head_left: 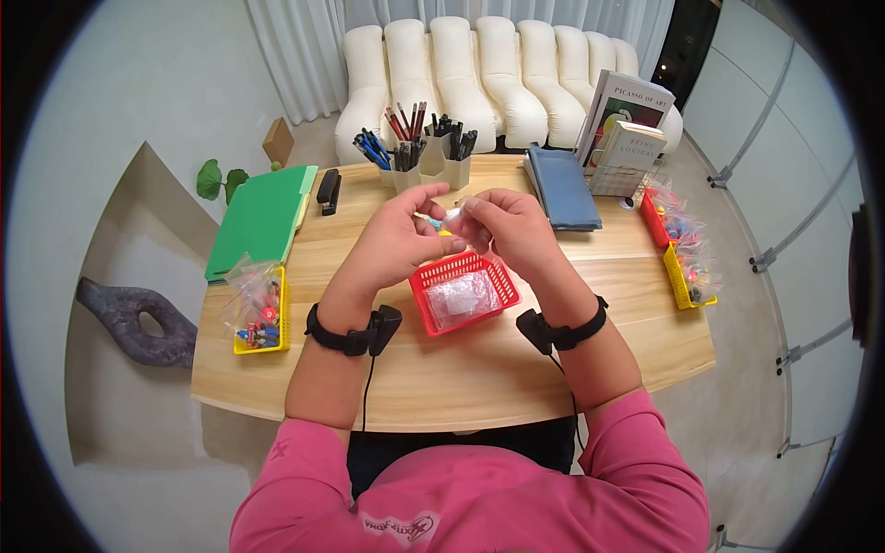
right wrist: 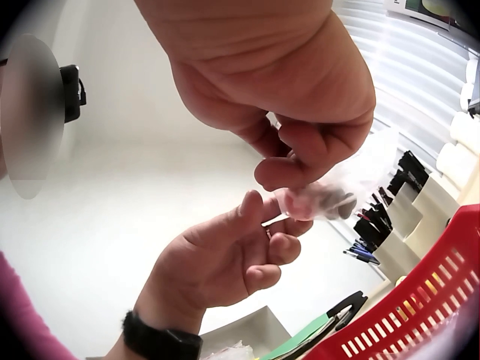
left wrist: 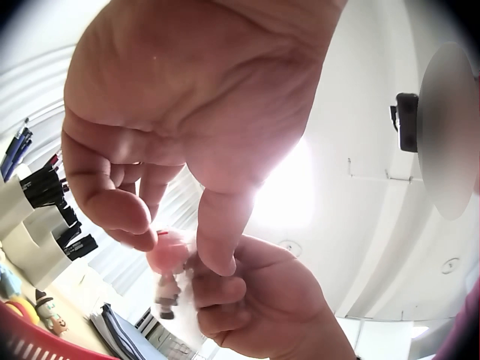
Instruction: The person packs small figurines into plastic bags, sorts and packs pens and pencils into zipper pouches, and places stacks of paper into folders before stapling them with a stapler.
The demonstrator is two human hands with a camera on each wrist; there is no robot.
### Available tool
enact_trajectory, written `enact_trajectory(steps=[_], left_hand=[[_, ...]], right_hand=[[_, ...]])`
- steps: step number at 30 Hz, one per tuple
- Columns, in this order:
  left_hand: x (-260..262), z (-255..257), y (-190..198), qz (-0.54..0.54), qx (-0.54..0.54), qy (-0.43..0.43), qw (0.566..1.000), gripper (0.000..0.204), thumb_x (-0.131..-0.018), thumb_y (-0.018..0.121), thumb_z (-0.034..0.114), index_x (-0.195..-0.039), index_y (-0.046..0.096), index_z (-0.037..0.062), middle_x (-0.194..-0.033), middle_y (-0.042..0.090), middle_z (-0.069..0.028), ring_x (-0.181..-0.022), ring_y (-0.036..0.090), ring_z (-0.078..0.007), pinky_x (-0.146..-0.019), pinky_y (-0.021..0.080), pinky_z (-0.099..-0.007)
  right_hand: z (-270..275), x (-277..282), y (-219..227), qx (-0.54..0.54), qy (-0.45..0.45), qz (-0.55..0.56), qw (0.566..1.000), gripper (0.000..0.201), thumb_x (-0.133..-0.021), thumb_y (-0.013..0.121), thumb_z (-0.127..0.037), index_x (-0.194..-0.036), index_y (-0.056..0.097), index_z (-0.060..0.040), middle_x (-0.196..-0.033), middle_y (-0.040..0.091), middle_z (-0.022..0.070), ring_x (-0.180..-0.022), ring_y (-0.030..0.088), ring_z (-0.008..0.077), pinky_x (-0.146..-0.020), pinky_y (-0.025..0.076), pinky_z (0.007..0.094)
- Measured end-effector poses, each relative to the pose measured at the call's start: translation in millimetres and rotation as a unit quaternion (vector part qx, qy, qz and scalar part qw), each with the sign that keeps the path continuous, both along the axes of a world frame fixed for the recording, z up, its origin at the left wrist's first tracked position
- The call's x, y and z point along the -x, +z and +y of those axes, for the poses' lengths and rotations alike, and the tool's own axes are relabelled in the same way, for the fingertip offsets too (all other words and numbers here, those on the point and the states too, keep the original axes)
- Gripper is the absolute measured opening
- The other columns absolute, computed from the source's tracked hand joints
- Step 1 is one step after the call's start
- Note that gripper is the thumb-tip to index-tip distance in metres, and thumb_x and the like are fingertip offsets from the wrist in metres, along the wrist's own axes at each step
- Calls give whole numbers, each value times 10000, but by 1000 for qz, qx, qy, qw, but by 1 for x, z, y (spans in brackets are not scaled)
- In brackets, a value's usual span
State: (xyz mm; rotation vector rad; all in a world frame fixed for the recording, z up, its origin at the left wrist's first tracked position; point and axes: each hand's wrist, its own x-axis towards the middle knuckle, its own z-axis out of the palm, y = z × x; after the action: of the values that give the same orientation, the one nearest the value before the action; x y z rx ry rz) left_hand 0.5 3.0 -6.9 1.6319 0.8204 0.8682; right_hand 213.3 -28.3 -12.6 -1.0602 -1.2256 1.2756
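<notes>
My right hand (head_left: 516, 226) pinches a small clear plastic bag (right wrist: 367, 169) between thumb and fingers. Inside it shows a small figurine with a pink, rounded head (left wrist: 169, 256). Close on the other side is my left hand (head_left: 406, 235), its fingers spread and loosely bent, with fingertips right at the bag. Below both hands stands a red basket (head_left: 427, 313) with clear plastic bags (head_left: 464, 295) lying flat in it. Just beyond the basket, partly hidden by the hands, are small toys, among them a figure with a dark hat (left wrist: 49, 315).
At the left stands a yellow basket (head_left: 285, 318) of bagged toys, near a green folder (head_left: 263, 217) and black stapler (head_left: 329, 191). Pen holders (head_left: 431, 166) stand at the back beside a blue folder (head_left: 564, 189) and books (head_left: 631, 147). Red (head_left: 653, 219) and yellow baskets (head_left: 678, 281) line the right edge.
</notes>
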Motion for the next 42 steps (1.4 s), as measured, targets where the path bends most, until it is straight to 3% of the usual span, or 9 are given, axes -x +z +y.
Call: enact_trajectory(steps=[9, 14, 20, 22, 26, 28, 34, 39, 42], left_hand=[[-3, -10, 26, 32, 73, 50, 996, 365, -963, 839, 126, -1238, 709, -75, -991, 781, -87, -867, 713, -114, -758, 600, -281], [-4, -5, 14, -26, 16, 81, 996, 302, -977, 825, 180, -1215, 791, -2, -958, 798, -36, -803, 688, -69, -643, 514, -228], [-8, -6, 5, -25, -64, 155, 986, 220, -1010, 767, 125, -1153, 814, -36, -942, 796, -52, -785, 675, -78, -710, 560, -250], [-4, -5, 7, -6, -87, 172, 981, 216, -1013, 760, 118, -1150, 807, -42, -944, 795, -57, -783, 676, -82, -711, 563, -252], [-2, -3, 7, -28, -95, 192, 976, 181, -1020, 738, 102, -1114, 789, -44, -951, 791, -59, -782, 675, -85, -716, 564, -255], [-1, -4, 9, -19, -103, 195, 975, 169, -1023, 732, 104, -1102, 781, -36, -950, 786, -53, -783, 672, -82, -712, 555, -253], [6, -1, 11, 12, -113, 167, 979, 141, -1027, 725, 108, -1078, 763, -17, -897, 742, -14, -774, 644, -70, -713, 529, -245], [11, 1, 13, -24, -75, 114, 990, 156, -1006, 751, 123, -1091, 753, -8, -896, 717, 11, -785, 605, -57, -743, 515, -241], [4, -12, 24, 7, -189, 82, 979, 255, -966, 793, 159, -1182, 763, 27, -937, 727, 20, -772, 578, -52, -728, 492, -245]], right_hand=[[-4, -3, 8, 24, -4, 87, 996, 237, -1077, 651, -224, -1018, 731, -8, -871, 770, 74, -659, 681, 109, -526, 447, 217], [-7, 0, 11, 7, -9, 70, 997, 239, -1064, 678, -228, -1008, 744, -5, -883, 777, 74, -665, 681, 106, -526, 453, 220], [-12, 2, 18, -32, -28, 24, 999, 227, -1049, 706, -224, -975, 766, -18, -825, 752, 48, -628, 619, 57, -519, 412, 217], [-9, -4, 12, -67, -100, -91, 988, 245, -1017, 745, -212, -1064, 767, 27, -861, 750, 54, -715, 649, 98, -660, 528, 252], [-5, 7, 0, -150, -165, -90, 971, 300, -1002, 773, -233, -1125, 757, 40, -855, 738, 38, -712, 628, 102, -717, 544, 262], [-3, 16, -2, -283, -217, -174, 918, 331, -998, 787, -239, -1152, 744, 51, -865, 743, 32, -736, 635, 104, -757, 559, 278], [-10, 7, 7, -115, -28, -113, 987, 275, -1025, 770, -217, -1143, 762, 31, -864, 737, 21, -767, 624, 100, -776, 552, 268], [-6, 1, 0, -139, -78, -121, 980, 233, -1036, 760, -205, -1091, 763, 21, -889, 760, 39, -813, 696, 105, -783, 565, 271], [-16, 5, 10, -177, -77, -166, 967, 169, -1026, 766, -159, -1067, 763, 4, -908, 760, 43, -831, 685, 96, -751, 547, 271]])
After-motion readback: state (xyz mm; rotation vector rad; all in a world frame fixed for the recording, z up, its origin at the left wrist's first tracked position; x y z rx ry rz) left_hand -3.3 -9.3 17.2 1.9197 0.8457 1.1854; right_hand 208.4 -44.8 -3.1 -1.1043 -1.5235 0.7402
